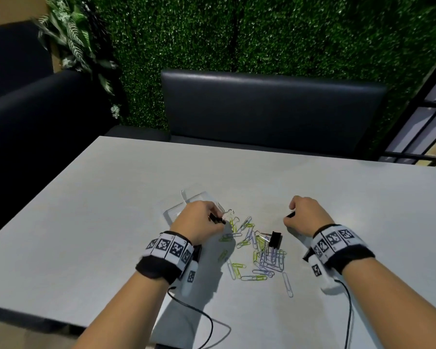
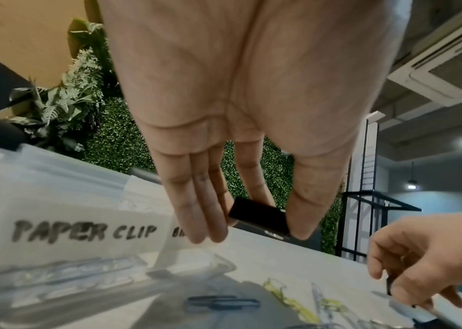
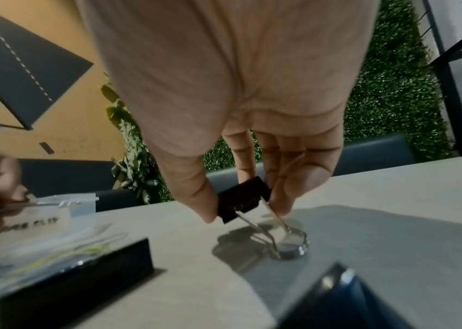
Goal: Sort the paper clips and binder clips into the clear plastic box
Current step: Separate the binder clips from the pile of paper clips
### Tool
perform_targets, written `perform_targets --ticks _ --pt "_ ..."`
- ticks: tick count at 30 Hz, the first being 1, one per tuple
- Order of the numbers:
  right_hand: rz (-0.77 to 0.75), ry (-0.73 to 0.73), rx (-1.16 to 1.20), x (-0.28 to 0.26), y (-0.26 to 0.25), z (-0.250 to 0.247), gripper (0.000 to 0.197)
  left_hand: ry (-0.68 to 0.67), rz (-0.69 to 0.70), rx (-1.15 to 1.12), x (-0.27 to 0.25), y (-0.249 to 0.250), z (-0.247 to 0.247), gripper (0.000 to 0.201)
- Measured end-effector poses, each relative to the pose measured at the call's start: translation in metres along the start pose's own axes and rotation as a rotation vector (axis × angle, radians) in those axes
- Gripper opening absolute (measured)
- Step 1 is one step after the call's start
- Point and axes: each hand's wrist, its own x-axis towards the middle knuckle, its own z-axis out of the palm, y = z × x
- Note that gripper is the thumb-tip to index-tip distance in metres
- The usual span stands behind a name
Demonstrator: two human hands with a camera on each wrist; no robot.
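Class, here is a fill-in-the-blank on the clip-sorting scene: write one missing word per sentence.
1. Each hand pinches a black ____ clip: left hand, right hand.
2. The readable label on the clear plastic box says PAPER ____.
3. The loose paper clips lie on the ____ between the hands.

Missing words: binder; CLIP; table

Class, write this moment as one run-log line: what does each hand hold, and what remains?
left hand: pinches binder clip | right hand: pinches binder clip | pile: paper clips on table
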Motion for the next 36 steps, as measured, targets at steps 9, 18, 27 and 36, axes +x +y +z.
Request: perform_targets --ticks 9,18,27,36 --pt "0.006 -0.009 -0.040 0.006 0.011 0.010 0.031 0.065 0.027 0.280 0.034 -0.008 0.005 0.020" --pt "-0.236 -0.115 0.020 -0.033 -0.008 0.020 0.046 0.062 -0.039 0.311 0.034 -0.019 0.015 0.047" --pt "-0.152 -0.045 -0.003 -0.035 -0.012 0.024 0.042 -0.009 0.110 0.289 0.011 0.001 0.026 0.042" --pt "-0.134 0.102 0.009 -0.047 -0.004 0.014 0.023 -0.197 0.251 0.288 0.009 0.035 0.033 0.045"
